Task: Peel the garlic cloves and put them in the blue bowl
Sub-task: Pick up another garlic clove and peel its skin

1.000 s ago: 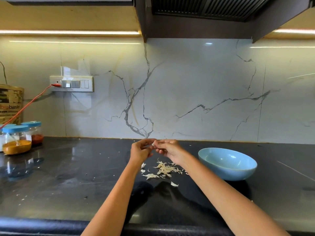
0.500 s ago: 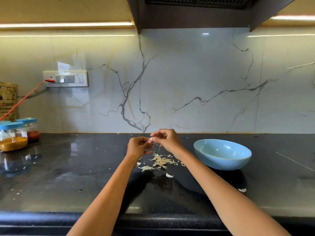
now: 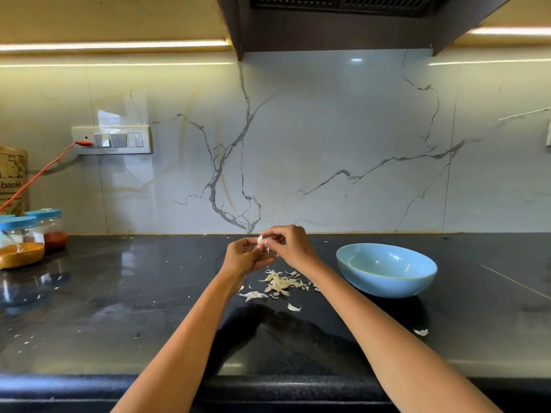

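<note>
Head view, kitchen counter stock. Item: garlic clove (image 3: 260, 239), count one visible, held in the air between your two hands above the middle of the dark counter (image 3: 119, 308), toward its back edge and well clear of the surface. Left hand (image 3: 243, 257): fingers curled, tips pinching the clove from below and behind. Right hand (image 3: 290, 247): fingers curled, tips pinched at the clove's near side, where a thin strip of skin hangs down; whether it grips the clove itself or only the skin cannot be told. Handling, as judged: the clove is very light, small and firm, and likely turns slick once bare, so hold it by its two ends with the left fingertips and let the right work the skin from the tip; the skin is papery, brittle and tears into flakes. Blue bowl (image 3: 386, 269): count one, on the counter just right of your hands, toward the right half; no clove can be seen in the part of the interior that shows. Peel scraps (image 3: 280, 283): one loose heap directly below the hands, too many flakes to count, plus several strays toward the front edge and one off near the right front. Spice jars (image 3: 21, 242): at least two with blue lids, back left corner. Brown packet (image 3: 13, 180): one, behind them.
</note>
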